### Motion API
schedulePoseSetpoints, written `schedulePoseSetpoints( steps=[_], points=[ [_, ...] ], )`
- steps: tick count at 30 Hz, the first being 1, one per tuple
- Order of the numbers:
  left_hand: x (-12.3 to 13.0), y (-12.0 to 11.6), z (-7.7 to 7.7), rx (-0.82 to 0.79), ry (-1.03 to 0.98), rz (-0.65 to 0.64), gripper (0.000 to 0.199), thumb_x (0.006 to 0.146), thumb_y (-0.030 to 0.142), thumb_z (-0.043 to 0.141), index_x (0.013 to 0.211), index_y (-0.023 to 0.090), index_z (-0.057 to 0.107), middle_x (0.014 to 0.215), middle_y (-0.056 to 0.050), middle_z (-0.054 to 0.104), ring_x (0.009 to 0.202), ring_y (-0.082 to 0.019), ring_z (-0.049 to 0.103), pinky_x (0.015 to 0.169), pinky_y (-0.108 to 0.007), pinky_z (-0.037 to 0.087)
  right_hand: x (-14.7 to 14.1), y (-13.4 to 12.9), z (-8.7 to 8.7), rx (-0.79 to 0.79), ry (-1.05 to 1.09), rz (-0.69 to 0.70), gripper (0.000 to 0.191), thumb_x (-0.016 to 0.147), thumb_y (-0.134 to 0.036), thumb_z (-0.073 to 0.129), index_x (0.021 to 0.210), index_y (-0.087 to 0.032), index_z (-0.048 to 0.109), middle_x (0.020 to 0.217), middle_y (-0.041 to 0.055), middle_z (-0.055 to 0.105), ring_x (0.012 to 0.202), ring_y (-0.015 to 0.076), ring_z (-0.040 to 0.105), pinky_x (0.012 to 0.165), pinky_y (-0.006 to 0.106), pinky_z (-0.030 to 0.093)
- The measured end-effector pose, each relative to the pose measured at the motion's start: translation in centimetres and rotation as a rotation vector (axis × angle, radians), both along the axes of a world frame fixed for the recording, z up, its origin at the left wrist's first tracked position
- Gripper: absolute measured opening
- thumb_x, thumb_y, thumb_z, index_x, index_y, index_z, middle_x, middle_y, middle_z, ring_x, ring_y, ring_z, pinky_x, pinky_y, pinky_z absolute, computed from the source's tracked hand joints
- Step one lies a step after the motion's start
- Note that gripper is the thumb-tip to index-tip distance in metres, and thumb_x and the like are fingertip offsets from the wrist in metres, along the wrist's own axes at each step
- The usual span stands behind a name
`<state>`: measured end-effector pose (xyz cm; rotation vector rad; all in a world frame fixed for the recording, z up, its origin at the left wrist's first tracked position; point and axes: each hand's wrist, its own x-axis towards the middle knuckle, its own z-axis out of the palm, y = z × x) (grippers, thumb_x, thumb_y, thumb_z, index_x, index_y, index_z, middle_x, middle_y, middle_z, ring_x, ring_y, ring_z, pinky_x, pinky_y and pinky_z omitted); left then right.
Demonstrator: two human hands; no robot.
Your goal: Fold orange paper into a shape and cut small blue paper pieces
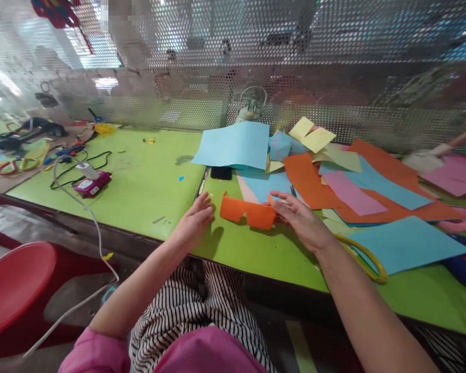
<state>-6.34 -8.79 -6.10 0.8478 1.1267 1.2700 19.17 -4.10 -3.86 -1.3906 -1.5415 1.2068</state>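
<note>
Orange paper glasses (247,213) with two lens shapes and a notch between them are in front of me over the green table. My right hand (293,212) has its fingers at their right end, thumb side hidden behind the paper. To the left of the glasses is my left hand (198,216), apart from them, its fingers slightly spread and holding nothing. Behind the glasses lie a dark phone (221,172) and a large light blue sheet (235,146).
Coloured paper sheets (411,243) and yellow-handled scissors (363,254) cover the right side of the green table (147,176). A purple power socket (92,184) with a white cable sits left. Behind stands a perforated metal screen (186,77); a red stool (17,285) is lower left.
</note>
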Motion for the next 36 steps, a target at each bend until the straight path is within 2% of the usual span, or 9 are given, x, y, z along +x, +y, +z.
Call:
schedulePoseSetpoints(
  steps=[2,4,8,11,16,19,27,32,36],
  points=[
    [-1.0,-0.4,-0.2,0.093,0.154,-0.006,0.055,0.091,0.025,0.055,0.144,0.03,0.043,0.158,-0.008,0.037,0.146,-0.027,0.035,0.116,-0.044,0.038,0.3,0.3,-0.1,0.019,-0.101,-0.02,0.063,0.077,-0.07,0.064,0.12,-0.024,0.062,0.108,0.0102,0.075,0.095,0.026,0.071,0.081,0.04,0.057],
    [-1.9,-0.5,0.0,0.157,0.259,-0.001,0.054,0.093,0.028,0.052,0.146,0.03,0.042,0.158,-0.007,0.039,0.148,-0.026,0.032,0.117,-0.044,0.035,0.7,0.4,0.0,0.054,-0.215,-0.068,0.058,0.08,-0.071,0.06,0.115,-0.025,0.066,0.107,0.0108,0.075,0.096,0.0286,0.07,0.08,0.042,0.055],
    [-3.0,0.3,1.3,0.241,0.431,0.022,0.045,0.094,0.029,0.049,0.138,0.027,0.051,0.152,-0.007,0.047,0.147,-0.026,0.032,0.12,-0.047,0.027,1.3,0.0,0.9,0.175,-0.398,-0.158,0.051,0.086,-0.068,0.052,0.109,-0.025,0.069,0.118,0.0127,0.071,0.102,0.0314,0.066,0.088,0.046,0.05],
    [-3.5,2.0,2.4,0.351,0.604,-0.023,0.038,0.093,0.025,0.047,0.129,0.024,0.059,0.145,-0.008,0.052,0.143,-0.024,0.037,0.122,-0.046,0.022,1.5,-0.5,1.7,0.242,-0.466,-0.148,0.046,0.088,-0.063,0.052,0.109,-0.026,0.07,0.114,0.0107,0.071,0.097,0.0287,0.066,0.087,0.044,0.05],
    [-3.4,4.9,3.0,0.369,0.777,-0.291,0.033,0.094,0.033,0.051,0.122,0.024,0.066,0.13,-0.011,0.061,0.122,-0.026,0.054,0.11,-0.049,0.038,1.2,-0.9,2.2,0.28,-0.526,-0.059,0.044,0.086,-0.063,0.056,0.105,-0.027,0.073,0.097,0.0085,0.073,0.077,0.0241,0.066,0.067,0.038,0.051],
    [-2.7,6.0,2.6,0.401,0.811,-0.373,0.032,0.092,0.035,0.056,0.12,0.025,0.068,0.128,-0.011,0.064,0.114,-0.026,0.057,0.104,-0.048,0.042,1.1,-0.9,2.2,0.301,-0.549,-0.041,0.047,0.085,-0.064,0.056,0.105,-0.026,0.073,0.095,0.0087,0.073,0.073,0.0229,0.064,0.06,0.035,0.05],
    [-1.8,7.1,1.5,0.445,0.92,-0.325,0.018,0.085,0.032,0.064,0.095,0.021,0.074,0.097,-0.009,0.065,0.1,-0.025,0.058,0.095,-0.044,0.046,1.5,-1.3,1.9,0.252,-0.57,-0.051,0.042,0.087,-0.061,0.054,0.101,-0.026,0.071,0.09,0.0079,0.074,0.072,0.024,0.065,0.061,0.036,0.049],
    [-2.1,6.9,1.6,0.441,0.937,-0.291,0.015,0.087,0.029,0.062,0.088,0.019,0.073,0.094,-0.008,0.063,0.094,-0.024,0.059,0.093,-0.044,0.046,1.4,-1.2,1.1,0.177,-0.509,-0.028,0.036,0.088,-0.057,0.054,0.104,-0.027,0.069,0.094,0.0054,0.076,0.083,0.0258,0.07,0.07,0.038,0.051],
    [-2.0,6.6,1.9,0.433,0.942,-0.291,0.021,0.091,0.032,0.057,0.092,0.018,0.073,0.094,-0.008,0.063,0.09,-0.023,0.058,0.088,-0.042,0.048,1.0,-1.1,0.7,0.108,-0.44,-0.022,0.041,0.088,-0.059,0.053,0.109,-0.026,0.066,0.096,0.0067,0.076,0.083,0.0242,0.071,0.068,0.035,0.052]
  ],
)
